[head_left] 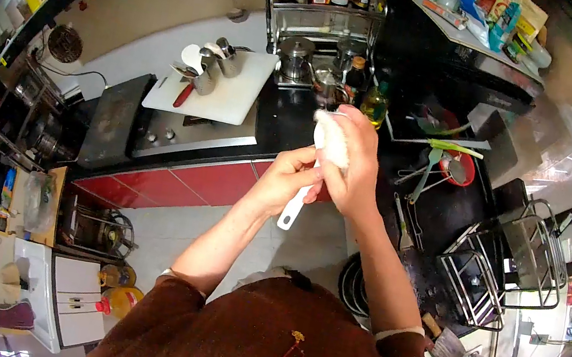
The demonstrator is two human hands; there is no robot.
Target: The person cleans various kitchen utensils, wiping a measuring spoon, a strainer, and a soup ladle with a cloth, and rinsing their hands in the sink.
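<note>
On the left, a white board (243, 94) lies across the stove (212, 141). Before the worktop (279, 110), the left hand (290, 179) closes its fingers on a white utensil's (292, 210) handle; the right hand's (355, 161) fingers curl around its head.

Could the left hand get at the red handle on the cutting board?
Probably, once freed: the left hand grips a white handle, but nothing visible blocks the way to the red handle.
</note>
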